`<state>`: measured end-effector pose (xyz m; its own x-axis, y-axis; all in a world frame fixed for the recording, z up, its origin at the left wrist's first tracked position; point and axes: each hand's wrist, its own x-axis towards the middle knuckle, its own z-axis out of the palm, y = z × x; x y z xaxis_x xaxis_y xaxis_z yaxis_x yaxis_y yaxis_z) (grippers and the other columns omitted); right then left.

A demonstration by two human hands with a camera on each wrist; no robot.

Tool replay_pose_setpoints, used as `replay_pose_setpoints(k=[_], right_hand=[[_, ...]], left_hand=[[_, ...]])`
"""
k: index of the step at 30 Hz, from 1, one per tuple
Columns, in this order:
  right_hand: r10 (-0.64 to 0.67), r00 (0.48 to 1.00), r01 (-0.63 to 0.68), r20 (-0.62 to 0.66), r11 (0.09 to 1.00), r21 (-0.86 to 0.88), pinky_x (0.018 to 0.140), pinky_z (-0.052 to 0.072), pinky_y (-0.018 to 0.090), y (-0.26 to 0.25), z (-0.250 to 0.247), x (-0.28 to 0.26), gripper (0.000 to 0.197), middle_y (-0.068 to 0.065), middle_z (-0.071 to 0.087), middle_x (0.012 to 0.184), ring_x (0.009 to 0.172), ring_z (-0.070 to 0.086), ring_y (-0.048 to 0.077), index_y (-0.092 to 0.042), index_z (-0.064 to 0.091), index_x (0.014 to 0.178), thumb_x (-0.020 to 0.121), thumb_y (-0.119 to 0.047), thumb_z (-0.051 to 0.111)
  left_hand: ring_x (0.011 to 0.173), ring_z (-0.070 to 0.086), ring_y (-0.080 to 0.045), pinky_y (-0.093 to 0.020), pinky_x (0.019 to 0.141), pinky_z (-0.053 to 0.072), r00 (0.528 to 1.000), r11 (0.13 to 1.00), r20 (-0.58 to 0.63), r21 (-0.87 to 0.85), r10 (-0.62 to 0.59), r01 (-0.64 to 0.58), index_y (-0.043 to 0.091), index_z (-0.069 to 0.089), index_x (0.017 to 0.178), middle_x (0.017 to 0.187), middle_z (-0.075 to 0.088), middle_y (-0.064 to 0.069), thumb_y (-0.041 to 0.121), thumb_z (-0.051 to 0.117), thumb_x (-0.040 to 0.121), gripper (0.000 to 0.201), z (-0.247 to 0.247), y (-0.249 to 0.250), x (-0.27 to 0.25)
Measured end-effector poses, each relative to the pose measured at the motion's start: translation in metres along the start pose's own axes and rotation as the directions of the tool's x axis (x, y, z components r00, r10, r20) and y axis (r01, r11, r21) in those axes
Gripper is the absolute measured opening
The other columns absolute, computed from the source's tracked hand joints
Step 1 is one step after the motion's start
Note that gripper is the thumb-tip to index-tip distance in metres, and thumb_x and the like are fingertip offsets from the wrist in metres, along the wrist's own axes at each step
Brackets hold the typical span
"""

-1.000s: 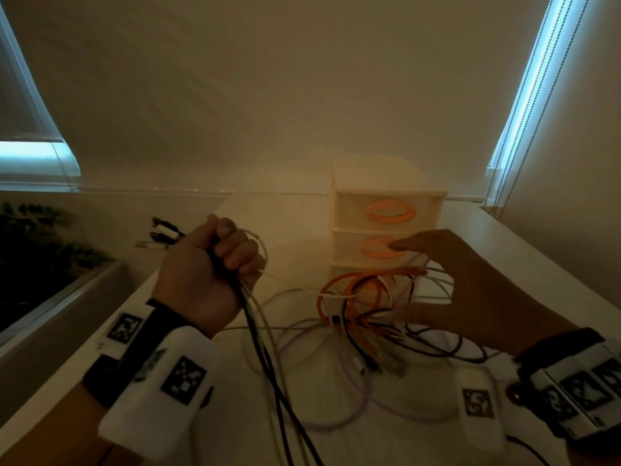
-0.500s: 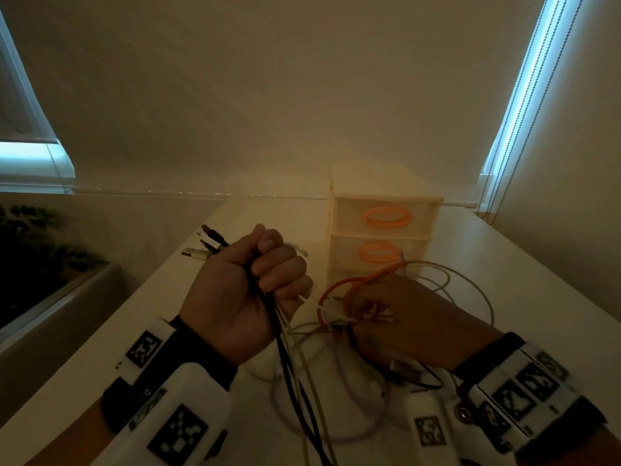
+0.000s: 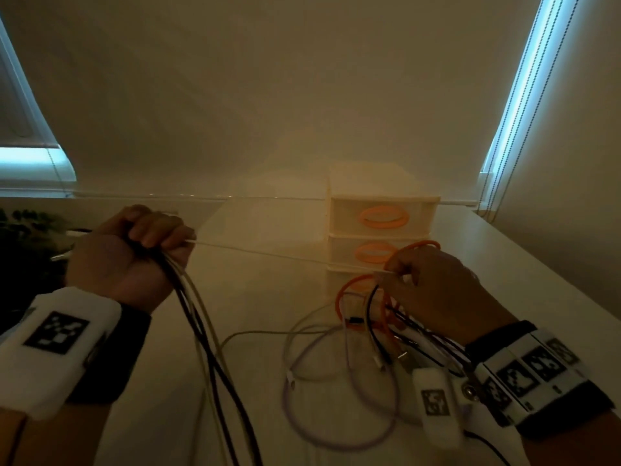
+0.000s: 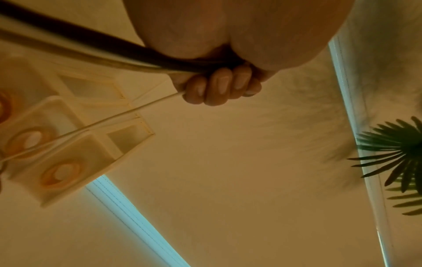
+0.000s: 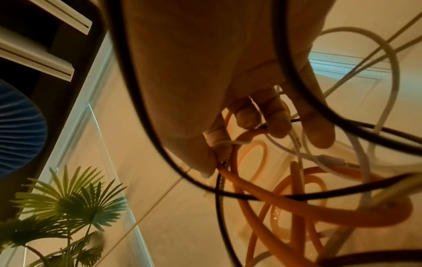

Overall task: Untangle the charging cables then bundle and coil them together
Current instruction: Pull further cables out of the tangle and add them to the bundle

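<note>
While the left hand (image 3: pixel 124 260) gripped the gathered cables (image 3: pixel 201 334), a white cable (image 3: pixel 268 255) ran taut, right hand (image 3: pixel 433 290) pinching the tangle (image 3: pixel 363 317).

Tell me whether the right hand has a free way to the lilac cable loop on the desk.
Probably not yet: the right hand is pinching the taut white cable with tangled strands around it. The lilac cable loop lies uncovered just below it.

Two hands (image 3: pixel 121 260) (image 3: pixel 437 290); one three-drawer unit (image 3: pixel 381 237); one orange cable (image 3: pixel 346 290); one plant (image 4: pixel 397 150); other cables uncountable.

Drawer unit (image 3: pixel 381 230) just behind cable tangle (image 3: pixel 356 334)
</note>
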<state>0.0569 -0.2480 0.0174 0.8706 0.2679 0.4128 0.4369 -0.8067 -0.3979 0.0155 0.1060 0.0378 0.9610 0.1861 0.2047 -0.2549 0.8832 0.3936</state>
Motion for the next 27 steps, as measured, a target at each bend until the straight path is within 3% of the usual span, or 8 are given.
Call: replay_pose_setpoints(k=[5,9,12,16,19,21,23,27], right_hand=[[0.029,0.999,-0.029,-0.032,1.000,-0.001,0.061,0.036,0.016,0.003,0.004,0.001,0.024,-0.013,0.055,0.082,0.073,0.052,0.002,-0.032,0.059,0.073,0.087,-0.050,0.064],[0.058,0.981,-0.054,0.186,0.998,-0.027,0.058,0.036,0.020,0.004,-0.013,-0.005,0.016,-0.011,0.054,0.077,0.069,0.051,0.004,-0.035,0.059,0.080,0.083,-0.048,0.069],[-0.059,0.960,0.036,0.273,0.995,0.092,0.054,0.041,0.020,-0.007,-0.022,-0.016,0.014,-0.005,0.057,0.073,0.062,0.052,0.005,-0.041,0.060,0.087,0.081,-0.045,0.072],[-0.332,0.931,0.269,0.154,0.906,0.328,0.079,0.047,0.013,-0.034,-0.007,-0.026,0.029,-0.018,0.060,0.098,0.097,0.057,0.001,-0.042,0.064,0.109,0.085,-0.029,0.072],[-0.294,0.867,0.148,0.403,0.923,0.355,0.096,0.047,0.014,-0.049,0.016,-0.027,0.044,-0.025,0.057,0.121,0.112,0.053,-0.010,-0.041,0.049,0.132,0.092,-0.039,0.066],[-0.281,0.785,0.035,0.551,0.909,0.415,0.087,0.057,0.030,-0.048,0.022,-0.026,0.032,-0.009,0.072,0.106,0.096,0.067,0.004,-0.035,0.051,0.128,0.097,-0.036,0.060],[-0.270,0.763,-0.008,0.588,0.905,0.425,0.072,0.059,0.039,-0.041,0.014,-0.025,0.015,0.000,0.074,0.088,0.079,0.070,0.020,-0.029,0.061,0.113,0.099,-0.031,0.057],[-0.199,0.887,0.037,0.416,0.930,0.365,0.058,0.050,0.018,-0.029,0.004,-0.018,0.023,-0.006,0.064,0.070,0.061,0.060,0.004,-0.023,0.073,0.088,0.100,-0.028,0.055]], left_hand=[[0.049,0.029,-0.007,-0.022,0.051,0.032,0.999,0.997,-0.041,0.078,0.009,-0.006,0.021,0.040,0.056,0.055,0.027,0.010,0.012,0.048,0.071,0.019,-0.004,0.002,0.004],[0.047,0.024,-0.008,-0.022,0.048,0.026,0.991,0.965,-0.068,0.227,-0.118,0.130,0.020,0.044,0.057,0.055,0.024,0.009,0.024,0.038,0.096,0.040,0.010,-0.050,-0.006],[0.047,0.024,-0.010,-0.024,0.048,0.025,0.972,0.942,-0.029,0.241,-0.234,0.234,0.017,0.044,0.065,0.056,0.026,0.006,0.031,0.036,0.102,0.041,0.018,-0.086,-0.016],[0.046,0.025,-0.010,-0.024,0.047,0.026,0.954,0.939,0.014,0.182,-0.300,0.292,0.017,0.043,0.067,0.058,0.025,0.006,0.031,0.037,0.103,0.039,0.027,-0.104,-0.025],[0.048,0.026,-0.009,-0.023,0.050,0.027,0.941,0.945,0.099,0.092,-0.322,0.314,0.017,0.045,0.069,0.058,0.026,0.008,0.031,0.036,0.104,0.039,0.032,-0.101,-0.028],[0.049,0.028,-0.007,-0.022,0.052,0.030,0.933,0.950,0.179,0.055,-0.311,0.306,0.017,0.046,0.069,0.058,0.028,0.009,0.029,0.032,0.105,0.040,0.033,-0.086,-0.026],[0.050,0.032,-0.007,-0.022,0.053,0.032,0.937,0.961,0.218,0.010,-0.273,0.277,0.017,0.046,0.069,0.057,0.030,0.009,0.027,0.029,0.105,0.041,0.031,-0.063,-0.022],[0.049,0.032,-0.005,-0.020,0.052,0.030,0.894,0.933,0.269,0.065,-0.358,0.354,0.016,0.049,0.073,0.059,0.033,0.009,0.028,0.028,0.107,0.042,0.024,-0.037,-0.020]])
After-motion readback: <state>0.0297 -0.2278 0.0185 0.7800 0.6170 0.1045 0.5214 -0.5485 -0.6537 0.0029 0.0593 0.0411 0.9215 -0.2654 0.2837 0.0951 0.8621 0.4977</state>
